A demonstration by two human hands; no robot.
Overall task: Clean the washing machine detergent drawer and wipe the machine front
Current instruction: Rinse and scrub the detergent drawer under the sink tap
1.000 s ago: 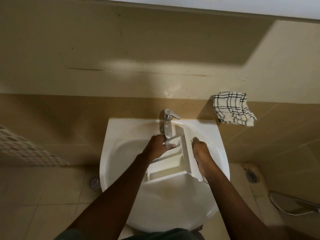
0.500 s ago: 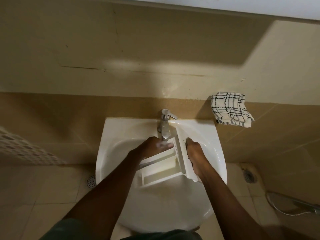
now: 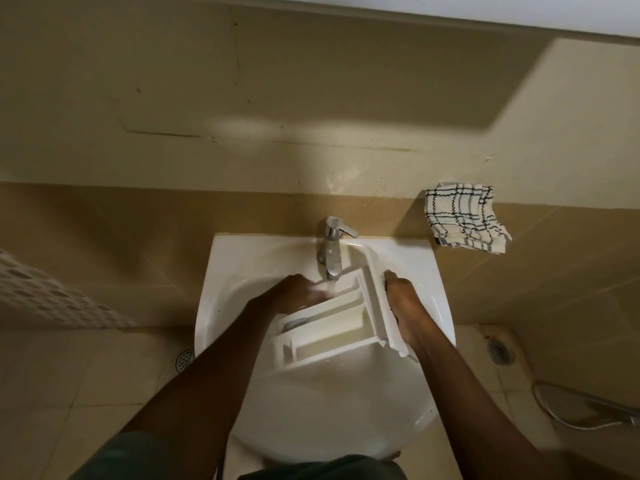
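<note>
We see a glossy ceramic sink [image 3: 239,261], a polished metal tap [image 3: 332,252], a matt plastic drawer [image 3: 334,336], a woven cloth [image 3: 460,220] and a smooth tiled ledge [image 3: 138,220].

Two hands are showing, the left hand [image 3: 294,294] and the right hand [image 3: 405,299], each coming in on one bare forearm. Between them one drawer [image 3: 332,327] is sitting in one sink [image 3: 242,258], under one tap [image 3: 333,251] that is giving one stream of water [image 3: 331,289]. One checked cloth [image 3: 460,220] is lying beside the sink's far right corner, one hose [image 3: 571,407] is curling at the right edge, and two drains are showing in the floor, the left drain [image 3: 184,359] and the right drain [image 3: 498,351].
</note>
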